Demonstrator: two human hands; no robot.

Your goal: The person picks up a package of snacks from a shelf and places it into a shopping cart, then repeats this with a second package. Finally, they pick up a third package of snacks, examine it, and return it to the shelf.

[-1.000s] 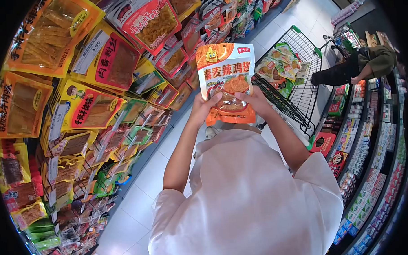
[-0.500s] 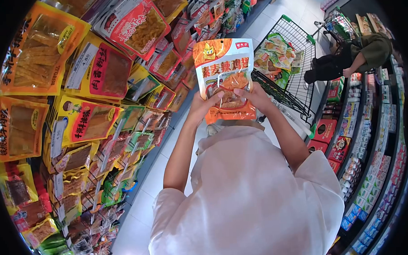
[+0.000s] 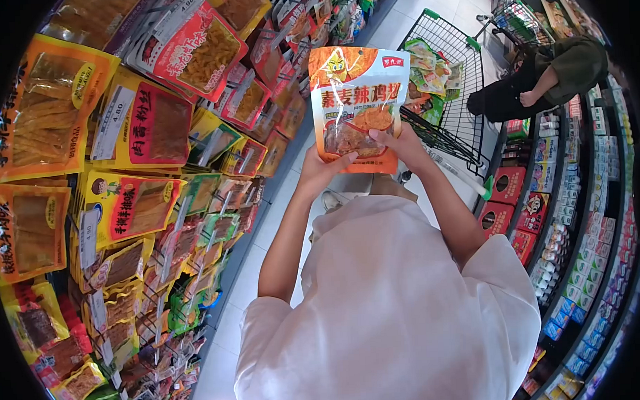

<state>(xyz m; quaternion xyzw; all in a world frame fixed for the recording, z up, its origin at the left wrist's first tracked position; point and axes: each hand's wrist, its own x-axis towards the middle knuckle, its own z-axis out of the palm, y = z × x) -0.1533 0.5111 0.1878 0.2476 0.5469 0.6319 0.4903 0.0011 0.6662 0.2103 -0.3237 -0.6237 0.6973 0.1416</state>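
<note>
Two forearms reach forward, thumbs on one upright pouch (image 3: pixel 360 114); the left hand (image 3: pixel 324 170) has its grip clamped on the pouch's lower left, the right hand (image 3: pixel 405 149) on its lower right. Right of the pouch, two carts (image 3: pixel 465 117) and one person (image 3: pixel 576 75); left, packet racks (image 3: pixel 147 199); below, tiled floor (image 3: pixel 281 194).

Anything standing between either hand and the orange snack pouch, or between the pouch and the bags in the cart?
Nothing visible separates the left hand or right hand from the snack pouch; both hold it. Toward the bags, the cart's wire side appears to intervene.
</note>
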